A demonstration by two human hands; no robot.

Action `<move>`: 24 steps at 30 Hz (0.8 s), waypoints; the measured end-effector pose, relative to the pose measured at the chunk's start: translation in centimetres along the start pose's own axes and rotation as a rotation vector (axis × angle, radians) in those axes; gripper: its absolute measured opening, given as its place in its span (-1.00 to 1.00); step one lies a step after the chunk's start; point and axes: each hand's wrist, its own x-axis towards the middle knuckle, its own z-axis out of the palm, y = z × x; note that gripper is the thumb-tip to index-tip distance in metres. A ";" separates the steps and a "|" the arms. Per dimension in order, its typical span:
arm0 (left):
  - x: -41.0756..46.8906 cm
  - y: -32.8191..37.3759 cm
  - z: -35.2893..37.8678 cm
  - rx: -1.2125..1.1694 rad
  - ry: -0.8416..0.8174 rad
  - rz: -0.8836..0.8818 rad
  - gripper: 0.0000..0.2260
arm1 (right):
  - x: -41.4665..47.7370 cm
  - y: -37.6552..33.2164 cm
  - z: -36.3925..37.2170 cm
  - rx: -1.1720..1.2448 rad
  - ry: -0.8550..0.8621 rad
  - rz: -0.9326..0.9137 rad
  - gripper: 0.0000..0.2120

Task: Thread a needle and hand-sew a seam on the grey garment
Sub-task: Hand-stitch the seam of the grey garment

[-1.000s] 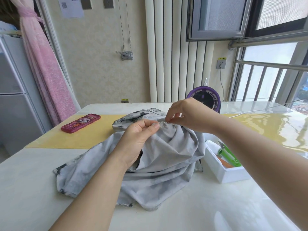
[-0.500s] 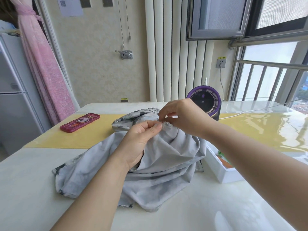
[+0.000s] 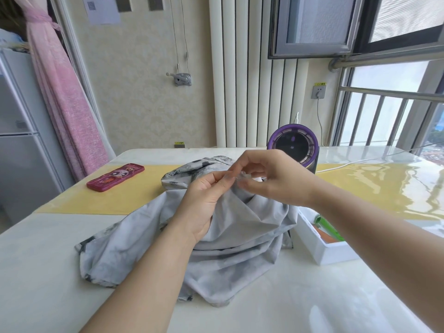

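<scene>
Two grips are pinching one raised fold of the grey garment (image 3: 240, 248): left hand (image 3: 204, 200) and right hand (image 3: 271, 181) are meeting fingertip to fingertip, with the rest lying heaped on the desk (image 3: 48, 272) below.

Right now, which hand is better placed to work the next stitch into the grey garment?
Right, probably. The right hand has its fingertips at the raised fold of the grey garment, while the left hand pinches that fold and holds it up. What the right holds is too blurred to tell.

Red phone (image 3: 115, 177) on yellow mat (image 3: 125, 200); purple-rimmed round device (image 3: 293, 145) near table's (image 3: 48, 272) far edge.
</scene>
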 end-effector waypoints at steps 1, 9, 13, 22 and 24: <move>0.0 0.0 0.1 -0.004 0.000 0.001 -0.84 | 0.0 0.1 0.1 -0.012 0.024 -0.003 -0.86; 0.7 0.6 0.5 -0.046 0.151 -0.099 -0.92 | 0.5 -1.4 0.6 0.084 0.281 0.014 -0.87; 1.1 0.7 0.3 -0.033 0.215 -0.106 -0.93 | 0.6 -4.7 -0.7 1.012 0.199 0.140 -0.85; 0.9 0.4 0.6 0.052 0.222 -0.056 -0.94 | -0.7 -2.5 1.1 0.152 0.211 0.434 -0.83; 0.7 0.5 0.9 0.034 0.203 -0.054 -0.92 | -1.0 -1.8 2.3 -0.002 0.236 0.384 -0.78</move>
